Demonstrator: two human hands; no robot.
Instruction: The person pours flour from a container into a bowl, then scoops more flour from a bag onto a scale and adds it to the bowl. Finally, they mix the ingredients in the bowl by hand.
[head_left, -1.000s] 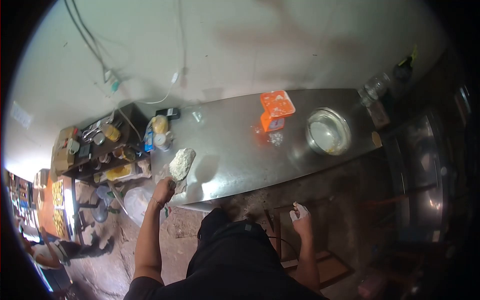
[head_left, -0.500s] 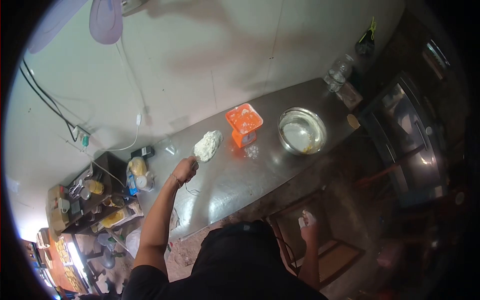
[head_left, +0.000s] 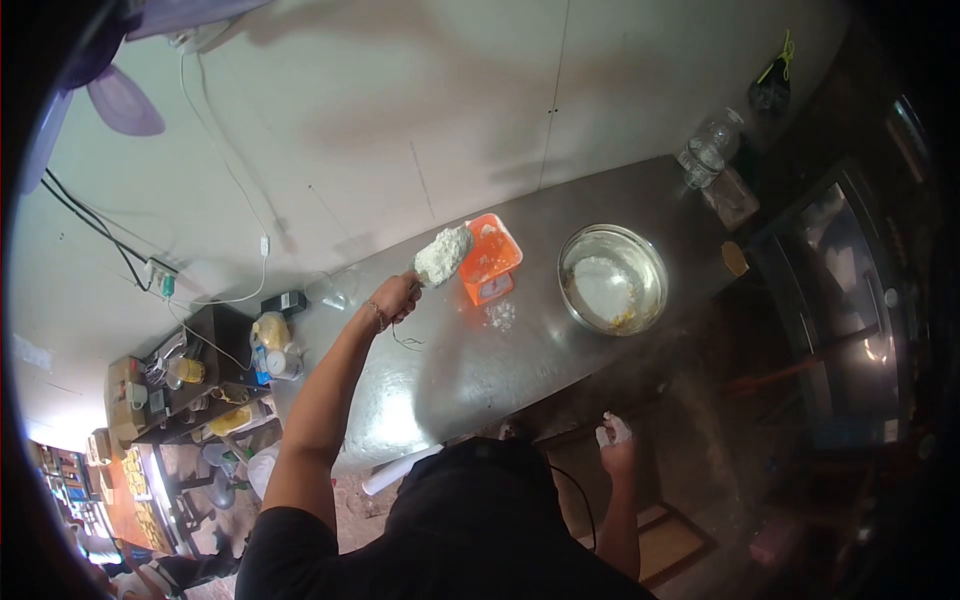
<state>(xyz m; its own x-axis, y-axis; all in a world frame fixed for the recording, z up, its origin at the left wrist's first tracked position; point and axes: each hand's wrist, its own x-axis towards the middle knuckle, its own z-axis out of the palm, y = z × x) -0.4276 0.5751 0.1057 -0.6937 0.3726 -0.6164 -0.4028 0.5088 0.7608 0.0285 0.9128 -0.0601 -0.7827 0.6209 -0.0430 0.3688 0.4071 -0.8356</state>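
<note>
My left hand (head_left: 396,296) is closed around the handle of a scoop heaped with white flour-like powder (head_left: 443,256). The heap is at the left edge of the orange kitchen scale (head_left: 491,250), partly over its powder-dusted tray. Low on the right, away from the table, my right hand (head_left: 616,442) has curled fingers coated in white. Whether anything sits inside them is hidden. A steel bowl (head_left: 655,290) to the right of the scale contains white powder and some yellow bits near its front rim.
Spilled powder (head_left: 500,316) lies on the steel table (head_left: 480,370) before the scale. Plastic bottles (head_left: 705,155) stand at the far right end. Bags and jars (head_left: 275,345) crowd the left end beside a dark shelf (head_left: 205,365). A purple-bladed fan (head_left: 125,103) is at upper left.
My left hand has carried the loaded scoop right and up, from beside the scale to its tray edge. My right hand stays low, curled. The camera view has shifted slightly.
</note>
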